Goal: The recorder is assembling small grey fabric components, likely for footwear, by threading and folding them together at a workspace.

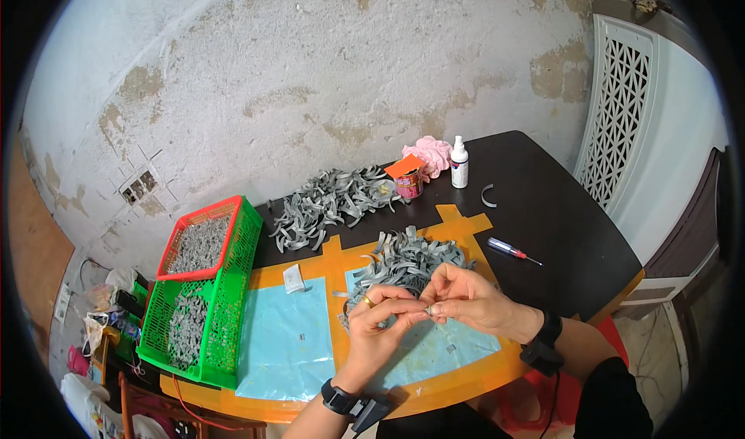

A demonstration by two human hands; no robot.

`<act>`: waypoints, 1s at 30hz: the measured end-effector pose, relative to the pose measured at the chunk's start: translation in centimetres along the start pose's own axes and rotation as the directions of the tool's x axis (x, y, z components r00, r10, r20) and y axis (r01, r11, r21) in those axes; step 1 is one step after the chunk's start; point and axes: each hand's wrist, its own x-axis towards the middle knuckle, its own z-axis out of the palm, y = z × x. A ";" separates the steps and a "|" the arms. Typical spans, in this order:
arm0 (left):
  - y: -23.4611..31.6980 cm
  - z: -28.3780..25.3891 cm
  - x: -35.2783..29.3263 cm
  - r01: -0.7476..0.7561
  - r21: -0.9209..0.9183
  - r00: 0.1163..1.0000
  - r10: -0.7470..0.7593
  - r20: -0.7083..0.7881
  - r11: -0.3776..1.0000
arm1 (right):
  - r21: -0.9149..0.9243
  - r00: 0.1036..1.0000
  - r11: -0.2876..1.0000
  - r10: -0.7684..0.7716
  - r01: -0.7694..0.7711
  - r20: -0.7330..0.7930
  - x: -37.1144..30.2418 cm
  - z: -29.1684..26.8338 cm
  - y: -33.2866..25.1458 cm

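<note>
Both hands meet above the black counter [559, 222]: left hand [376, 322] and right hand [466, 295] pinch one small grey metal clip [427, 309] between fingertips, beside the heap of grey curved strips [407, 260]; a firm, steady pinch seems wise.

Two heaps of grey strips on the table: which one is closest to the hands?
The near heap on the orange-taped mat, just behind the left hand and right hand. The far heap lies on the black tabletop toward the wall.

White spray bottle [459, 162] beside red labelled tin [409, 183].
</note>
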 end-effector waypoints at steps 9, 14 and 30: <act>0.6 0.1 -0.1 0.068 -0.079 0.996 -0.073 -0.054 0.995 | -0.042 0.999 0.999 -0.032 0.034 0.042 0.2 -0.3 0.1; 0.6 -0.2 0.0 0.130 -0.071 0.991 -0.129 0.028 0.989 | -0.062 0.996 0.996 -0.052 0.057 0.077 0.1 -0.3 0.3; 0.4 -0.4 0.1 -0.084 0.282 0.996 0.089 -0.007 0.956 | -0.207 0.993 0.972 -0.119 0.111 -0.025 0.3 -0.4 0.4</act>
